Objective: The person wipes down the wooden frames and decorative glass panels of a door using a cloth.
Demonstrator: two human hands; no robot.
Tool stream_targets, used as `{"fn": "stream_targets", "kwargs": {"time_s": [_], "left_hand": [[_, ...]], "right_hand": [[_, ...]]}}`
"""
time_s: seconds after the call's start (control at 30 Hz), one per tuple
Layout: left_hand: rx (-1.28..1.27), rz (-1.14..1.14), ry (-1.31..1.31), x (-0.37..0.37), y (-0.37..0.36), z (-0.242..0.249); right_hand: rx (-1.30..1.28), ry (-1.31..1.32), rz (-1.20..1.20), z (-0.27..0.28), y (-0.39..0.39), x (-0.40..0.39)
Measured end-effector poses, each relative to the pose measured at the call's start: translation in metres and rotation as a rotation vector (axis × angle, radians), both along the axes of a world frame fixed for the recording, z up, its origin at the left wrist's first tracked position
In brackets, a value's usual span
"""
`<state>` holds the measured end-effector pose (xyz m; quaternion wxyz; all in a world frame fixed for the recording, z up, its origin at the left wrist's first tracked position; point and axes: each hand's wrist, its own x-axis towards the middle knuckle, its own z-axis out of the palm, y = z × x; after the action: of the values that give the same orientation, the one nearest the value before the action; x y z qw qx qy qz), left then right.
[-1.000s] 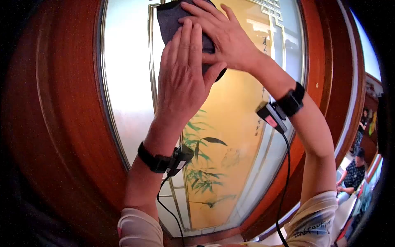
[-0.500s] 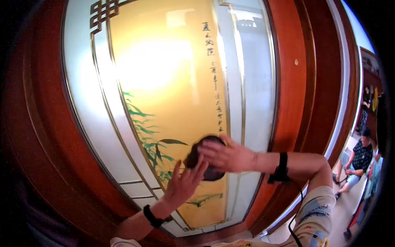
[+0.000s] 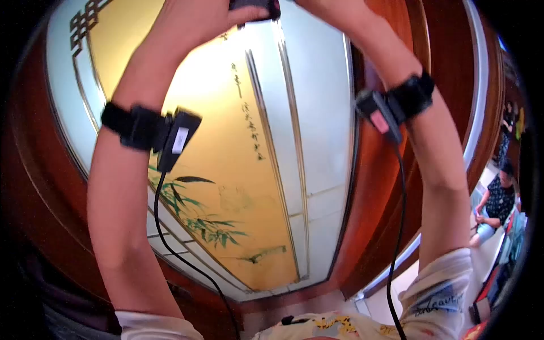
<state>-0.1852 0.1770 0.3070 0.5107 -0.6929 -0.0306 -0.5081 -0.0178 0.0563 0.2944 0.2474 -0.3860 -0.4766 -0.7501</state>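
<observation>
My left hand (image 3: pixel 204 20) is raised at the top edge, its thumb lying across a small dark object (image 3: pixel 272 9) that the frame cuts off. The other fingers are out of view. My right hand (image 3: pixel 326 8) is also raised, just right of that object; only its lower part shows and its fingers are hidden beyond the edge. A black strap with a device (image 3: pixel 178 140) is on my left wrist, and another strapped device (image 3: pixel 379 116) is on my right wrist. Black cables hang from both.
Ahead stands a gold panel (image 3: pixel 226 158) painted with bamboo and dark characters, in pale borders and red-brown wood framing (image 3: pixel 379 187). At the far right a seated person (image 3: pixel 500 198) in a dark patterned top is visible, with another person standing farther back.
Both hands have risen from the lower middle to the top edge and are now partly cut off. The dark object has moved up with them. The view has shifted slightly.
</observation>
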Motion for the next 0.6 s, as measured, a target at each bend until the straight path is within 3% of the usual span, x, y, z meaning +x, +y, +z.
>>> {"fn": "stream_targets", "kwargs": {"time_s": [0.03, 0.1, 0.27, 0.4, 0.53, 0.6], "left_hand": [[0.028, -0.023, 0.038, 0.001, -0.003, -0.023], [-0.147, -0.159, 0.178, 0.005, -0.009, -0.078], [-0.306, -0.107, 0.596, 0.024, -0.018, -0.245], [0.009, 0.143, 0.783, 0.002, -0.014, -0.39], [-0.132, 0.183, 0.823, -0.018, -0.021, -0.41], [-0.358, 0.1, 0.727, -0.018, -0.029, -0.364]], "right_hand": [[-0.026, 0.071, -0.011, -0.028, -0.006, -0.003], [-0.119, 0.298, -0.053, -0.093, -0.013, -0.005], [-0.285, 0.721, 0.123, -0.298, -0.022, -0.018], [-0.593, 1.009, 0.086, -0.442, -0.042, -0.051], [-0.637, 1.01, 0.093, -0.473, -0.049, -0.06], [-0.518, 0.85, 0.082, -0.437, -0.038, -0.045]]}}
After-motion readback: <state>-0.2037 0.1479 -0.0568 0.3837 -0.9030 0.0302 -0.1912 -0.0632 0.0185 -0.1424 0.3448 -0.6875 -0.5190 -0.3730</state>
